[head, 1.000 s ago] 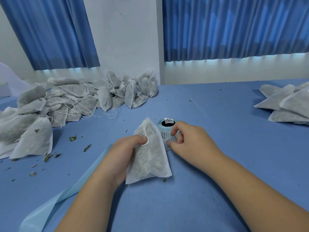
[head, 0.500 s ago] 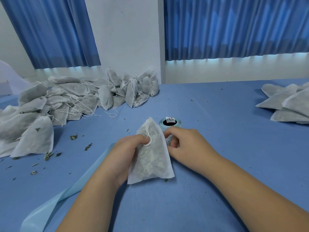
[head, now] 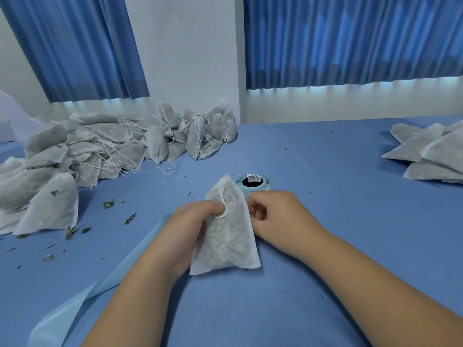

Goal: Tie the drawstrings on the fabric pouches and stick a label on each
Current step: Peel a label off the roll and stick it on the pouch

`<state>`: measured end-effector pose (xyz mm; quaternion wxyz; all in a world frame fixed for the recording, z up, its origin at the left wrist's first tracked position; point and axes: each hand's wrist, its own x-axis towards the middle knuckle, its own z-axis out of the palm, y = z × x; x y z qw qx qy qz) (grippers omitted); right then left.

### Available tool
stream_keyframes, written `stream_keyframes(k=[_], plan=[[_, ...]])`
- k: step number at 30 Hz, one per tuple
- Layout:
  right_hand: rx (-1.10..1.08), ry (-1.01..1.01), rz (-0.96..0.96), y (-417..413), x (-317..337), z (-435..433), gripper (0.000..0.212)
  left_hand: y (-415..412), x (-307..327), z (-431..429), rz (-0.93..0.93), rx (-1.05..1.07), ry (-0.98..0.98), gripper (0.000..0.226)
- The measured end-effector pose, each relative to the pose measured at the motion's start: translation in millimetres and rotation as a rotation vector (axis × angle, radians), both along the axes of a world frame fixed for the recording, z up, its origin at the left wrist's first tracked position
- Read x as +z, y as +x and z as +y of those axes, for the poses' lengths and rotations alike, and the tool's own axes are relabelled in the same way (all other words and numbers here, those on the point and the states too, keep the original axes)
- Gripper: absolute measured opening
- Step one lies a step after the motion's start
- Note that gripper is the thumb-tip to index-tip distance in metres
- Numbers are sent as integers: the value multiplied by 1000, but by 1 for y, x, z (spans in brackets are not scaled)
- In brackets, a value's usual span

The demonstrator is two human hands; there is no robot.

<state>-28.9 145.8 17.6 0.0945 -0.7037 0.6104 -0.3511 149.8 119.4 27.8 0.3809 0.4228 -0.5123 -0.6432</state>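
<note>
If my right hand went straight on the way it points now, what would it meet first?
Most likely the pouch that your left hand holds: your right hand points left at its edge, though depth is unclear.

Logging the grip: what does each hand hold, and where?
The left hand holds the pouch by its upper left edge, thumb on the drawstring loop. The right hand curls at its right edge; what it pinches cannot be told.

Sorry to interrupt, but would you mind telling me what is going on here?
A person is working through fabric pouches. The left hand grips one pouch, thumb on its drawstring loop, while the right hand pinches at the label roll just behind it. A pile of pouches lies at left, another stack at right.
</note>
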Motion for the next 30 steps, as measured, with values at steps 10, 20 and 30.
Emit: stream_keyframes(k=[10, 20, 30], plan=[[0, -13, 104, 4, 3, 1, 23, 0, 0, 0, 1, -19, -1, 12], [-35, 16, 78, 9, 6, 8, 33, 0, -1, 0, 2, -11, -10, 19], [-48, 23, 38, 10, 5, 7, 28, 0, 0, 1, -2, -15, -37, 26]])
